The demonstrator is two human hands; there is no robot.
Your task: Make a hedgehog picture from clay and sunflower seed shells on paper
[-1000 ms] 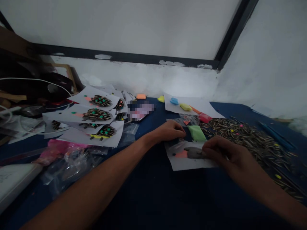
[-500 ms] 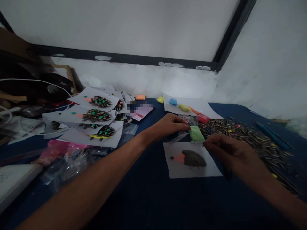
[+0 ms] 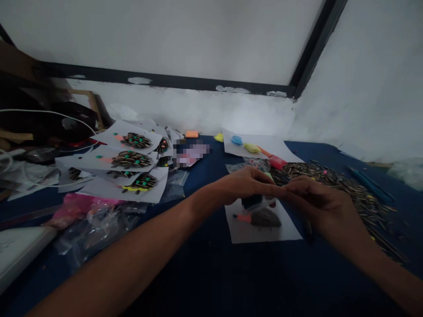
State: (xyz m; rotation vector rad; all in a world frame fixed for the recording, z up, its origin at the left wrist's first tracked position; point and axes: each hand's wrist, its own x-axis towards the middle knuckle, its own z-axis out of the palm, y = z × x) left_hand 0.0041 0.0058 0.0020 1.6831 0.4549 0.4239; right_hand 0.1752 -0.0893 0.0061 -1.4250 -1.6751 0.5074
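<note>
My left hand [image 3: 246, 184] grips a small clear plastic bag [image 3: 266, 204] with a dark lump in it, held over a sheet of white paper [image 3: 239, 235]. On that sheet is a hedgehog shape with a grey-black body [image 3: 266, 219], a pink-orange snout [image 3: 244, 218] and a dark nose. My right hand [image 3: 319, 200] is closed in a pinch, its fingertips meeting those of my left; whatever lies between them is hidden. Behind my left hand, a green packet [image 3: 268, 177] shows only a sliver.
Striped sunflower seeds [image 3: 330, 180] spread at the right beside a teal tool [image 3: 372, 182]. Hedgehog pictures with seed spines [image 3: 132, 159] lie at the left, near a phone [image 3: 193, 156] and crumpled plastic bags [image 3: 105, 224]. Coloured clay packets [image 3: 252, 148] sit at the back.
My left hand has picked up the clear bag with the dark lump and brought it over the paper. Both hands have come together at the fingertips, and the green packet is now mostly covered.
</note>
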